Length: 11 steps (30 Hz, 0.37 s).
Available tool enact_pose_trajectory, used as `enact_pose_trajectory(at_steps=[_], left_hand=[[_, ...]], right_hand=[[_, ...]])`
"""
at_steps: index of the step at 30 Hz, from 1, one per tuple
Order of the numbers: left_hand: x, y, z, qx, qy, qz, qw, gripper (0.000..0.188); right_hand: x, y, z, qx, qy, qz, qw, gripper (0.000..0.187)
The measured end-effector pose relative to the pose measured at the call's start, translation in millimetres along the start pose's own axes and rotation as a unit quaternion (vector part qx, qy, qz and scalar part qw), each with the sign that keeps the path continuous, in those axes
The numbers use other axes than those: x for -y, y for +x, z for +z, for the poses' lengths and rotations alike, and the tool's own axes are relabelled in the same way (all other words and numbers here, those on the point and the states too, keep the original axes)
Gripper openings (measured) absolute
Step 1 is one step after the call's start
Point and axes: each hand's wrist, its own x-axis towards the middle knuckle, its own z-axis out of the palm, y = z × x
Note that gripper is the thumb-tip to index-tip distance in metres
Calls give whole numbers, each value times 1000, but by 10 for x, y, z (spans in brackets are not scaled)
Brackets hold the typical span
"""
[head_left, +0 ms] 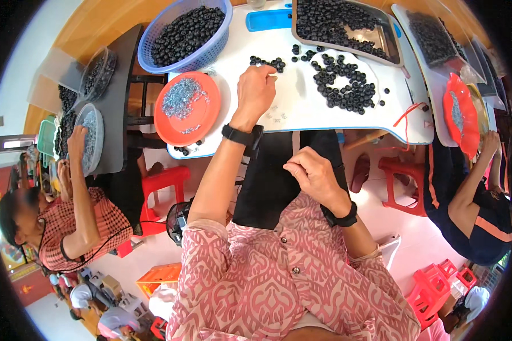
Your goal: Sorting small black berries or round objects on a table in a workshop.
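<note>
Over the white table (pixel 247 122) my left hand (pixel 256 94) is curled closed, its fingertips at a small group of black ring-shaped pieces (pixel 276 65). Whatever its fingers hold, if anything, is hidden. My right hand (pixel 316 179) hovers above my lap, just off the table's near edge, thumb and fingers pinched together; I cannot make out anything between them. A few tiny clear or silvery bits (pixel 276 115) lie on the tabletop right of my left wrist. Farther right, many more black pieces (pixel 344 85) lie on a round white plate (pixel 317 71).
A blue basket (pixel 145 48) of black pieces and a red plate (pixel 160 122) of small bluish-silver bits stand left. A metal tray (pixel 401 54) is at back right, beyond a red ribbon (pixel 405 119). People sit at tables on both sides; a red stool (pixel 401 170) stands right.
</note>
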Motion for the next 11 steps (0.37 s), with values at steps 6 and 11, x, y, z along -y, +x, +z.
enact_pose_trajectory(at_steps=[6,11], left_hand=[[37,193,132,44,35,0,998,27],[-20,181,145,91,66,-6,994,28]], right_hand=[[-30,-11,-11,10,1,14,1000,12],[-60,-31,-12,3,-3,17,1000,11]])
